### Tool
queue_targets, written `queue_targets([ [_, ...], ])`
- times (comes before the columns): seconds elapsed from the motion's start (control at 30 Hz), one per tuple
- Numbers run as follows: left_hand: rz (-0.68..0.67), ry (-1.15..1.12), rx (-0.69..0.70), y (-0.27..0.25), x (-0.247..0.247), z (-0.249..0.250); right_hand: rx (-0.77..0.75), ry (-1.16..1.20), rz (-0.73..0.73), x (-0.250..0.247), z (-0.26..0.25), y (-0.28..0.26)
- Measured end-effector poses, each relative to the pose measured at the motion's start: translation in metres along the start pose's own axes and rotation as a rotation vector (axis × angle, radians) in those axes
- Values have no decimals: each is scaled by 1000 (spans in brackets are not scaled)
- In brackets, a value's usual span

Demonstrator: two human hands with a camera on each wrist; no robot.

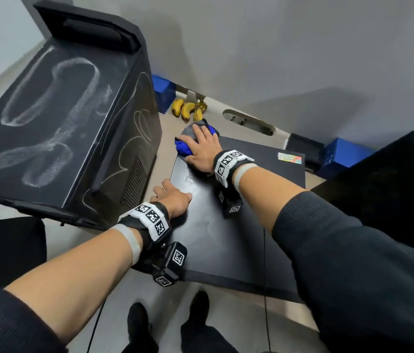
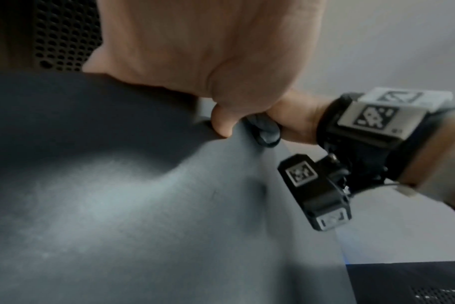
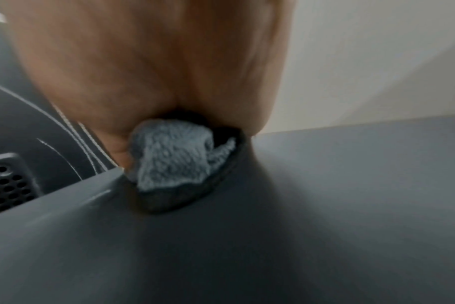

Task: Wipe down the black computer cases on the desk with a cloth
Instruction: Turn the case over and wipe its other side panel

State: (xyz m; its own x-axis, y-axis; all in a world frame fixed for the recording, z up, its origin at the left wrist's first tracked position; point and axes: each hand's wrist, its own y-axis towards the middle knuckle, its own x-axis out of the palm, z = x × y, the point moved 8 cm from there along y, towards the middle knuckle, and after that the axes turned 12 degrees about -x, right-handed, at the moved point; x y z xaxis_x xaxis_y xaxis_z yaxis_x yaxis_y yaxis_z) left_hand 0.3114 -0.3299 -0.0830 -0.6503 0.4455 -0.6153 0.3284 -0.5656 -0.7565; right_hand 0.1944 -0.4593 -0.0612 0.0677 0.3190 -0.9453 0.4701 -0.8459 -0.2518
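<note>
The right hand (image 1: 201,149) lies palm-down over a bunched cloth (image 1: 184,145), blue on one face and grey on the other, pressing it onto the far left corner of a low, flat black computer case (image 1: 239,225) that sits on the desk (image 1: 167,126); the fingers are spread and bent over the wad, and in the right wrist view the grey pile of the cloth (image 3: 174,156) bulges out from under the palm against the case's top. The left hand (image 1: 171,197) rests on the near left edge of the same case, fingers laid over the rim, holding nothing. A taller black case (image 1: 55,110) stands just to the left, its top and side streaked with pale chalky loops. A third black case (image 1: 384,189) stands at the right. Behind them on the desk, near the wall, lie a few bananas (image 1: 188,109), with blue boxes (image 1: 162,93) nearby.
</note>
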Motion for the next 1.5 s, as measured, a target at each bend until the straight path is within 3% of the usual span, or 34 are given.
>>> queue_targets([
  [0.17,29,23,0,-2,-3,-1,-26,27,60,-7,-1,5],
  [0.23,32,21,4,-6,-5,-1,29,51,106,-11,18,-9],
  [0.5,43,43,-7,-16,-8,1,666,177,233,-4,188,-181],
  [0.63,41,45,2,-13,-7,-2,873,436,227,-3,195,-201],
  [0.7,32,36,6,-14,-6,-2,921,528,294,-10,194,-206],
  [0.8,31,13,12,-13,-7,-1,965,518,378,-10,178,-219],
  [0.97,17,-5,11,-16,-7,-1,977,419,367,5,144,-257],
  [1.23,32,7,1,-10,-5,-1,960,460,404,-22,178,-216],
  [1.5,33,4,21,-11,-5,-1,996,477,452,-11,168,-240],
])
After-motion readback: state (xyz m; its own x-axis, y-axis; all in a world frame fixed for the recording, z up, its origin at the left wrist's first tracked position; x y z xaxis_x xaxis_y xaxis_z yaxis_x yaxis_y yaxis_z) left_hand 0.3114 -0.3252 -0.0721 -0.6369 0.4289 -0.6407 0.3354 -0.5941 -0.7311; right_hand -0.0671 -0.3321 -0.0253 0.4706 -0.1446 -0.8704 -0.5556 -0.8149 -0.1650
